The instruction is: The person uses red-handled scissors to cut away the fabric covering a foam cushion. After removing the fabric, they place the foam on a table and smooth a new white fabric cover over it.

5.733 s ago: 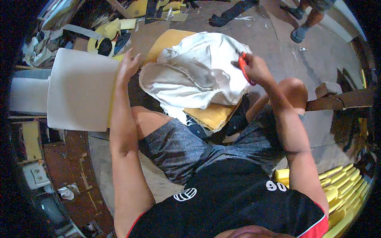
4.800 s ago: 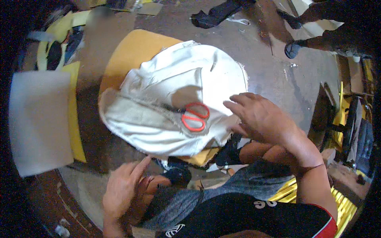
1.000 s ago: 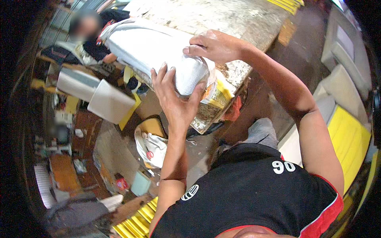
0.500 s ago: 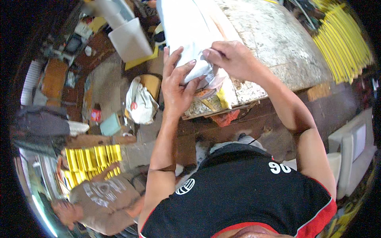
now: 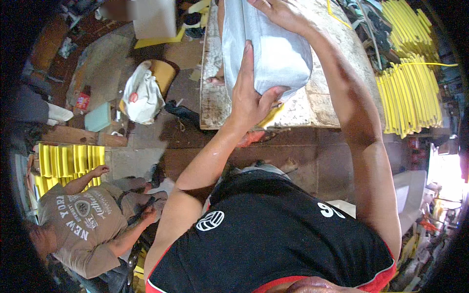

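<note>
A bulky bundle covered in pale white-blue cloth (image 5: 281, 61), with a seam along its upper side, lies at the near end of a worn worktable (image 5: 211, 110). My left hand (image 5: 249, 100) rests against its near end, index finger stretched along the cloth and thumb spread to the right. My right hand (image 5: 286, 15) reaches over the far part of the cloth near the seam; its fingertips run out at the upper edge, so their grip is hidden. Beside the bundle's left edge, another person's fingers (image 5: 216, 80) show. A yellow piece (image 5: 270, 117) peeks out beneath my left hand.
Stacked yellow strips (image 5: 409, 97) stand right of the table. At left are a stool (image 5: 166, 73) with a white bag (image 5: 142, 95) on it, and a pale green box (image 5: 97, 117). A seated co-worker (image 5: 93, 219) is at lower left beside yellow pieces (image 5: 71, 161).
My right hand has left the near end and moved farther up the cloth. My left fingers have shifted onto the bundle's end, which now looks larger and rounder. The whole view has turned.
</note>
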The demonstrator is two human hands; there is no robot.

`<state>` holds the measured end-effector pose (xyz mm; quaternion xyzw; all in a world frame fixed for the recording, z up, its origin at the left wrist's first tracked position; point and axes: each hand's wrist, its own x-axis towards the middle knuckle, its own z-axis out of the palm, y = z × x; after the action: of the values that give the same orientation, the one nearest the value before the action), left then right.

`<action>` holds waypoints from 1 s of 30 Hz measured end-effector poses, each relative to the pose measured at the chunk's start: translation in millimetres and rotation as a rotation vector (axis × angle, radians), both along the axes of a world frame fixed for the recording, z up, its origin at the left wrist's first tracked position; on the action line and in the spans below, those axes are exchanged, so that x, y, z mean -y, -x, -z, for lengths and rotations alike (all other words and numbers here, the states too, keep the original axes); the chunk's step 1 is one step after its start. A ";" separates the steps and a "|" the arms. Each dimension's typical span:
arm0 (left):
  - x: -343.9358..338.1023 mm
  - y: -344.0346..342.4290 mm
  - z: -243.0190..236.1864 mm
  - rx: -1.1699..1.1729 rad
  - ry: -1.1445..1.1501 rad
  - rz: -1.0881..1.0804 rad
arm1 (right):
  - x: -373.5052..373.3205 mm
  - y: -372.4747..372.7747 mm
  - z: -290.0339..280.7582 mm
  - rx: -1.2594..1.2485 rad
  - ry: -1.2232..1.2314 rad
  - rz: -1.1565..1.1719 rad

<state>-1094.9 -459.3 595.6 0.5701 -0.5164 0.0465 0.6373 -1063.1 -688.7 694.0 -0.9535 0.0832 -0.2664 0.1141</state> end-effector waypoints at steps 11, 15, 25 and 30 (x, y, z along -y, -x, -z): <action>25.3 -2.8 0.4 0.068 0.099 -0.003 | -73.5 64.0 -22.9 -0.105 0.106 0.202; 22.0 -6.6 3.1 0.037 0.114 -0.036 | -105.1 68.9 -26.7 -0.042 0.018 0.274; 8.6 10.7 20.0 -0.220 0.431 -0.264 | -71.6 76.8 -47.4 -0.376 0.181 -0.680; 14.3 14.7 22.6 -0.081 0.522 -0.557 | -63.0 52.5 -51.9 -0.271 0.197 -0.921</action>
<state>-1109.6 -473.5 573.0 0.5083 -0.2869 0.3255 0.7439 -1115.6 -625.7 745.9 -0.9236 -0.3585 -0.0686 0.1173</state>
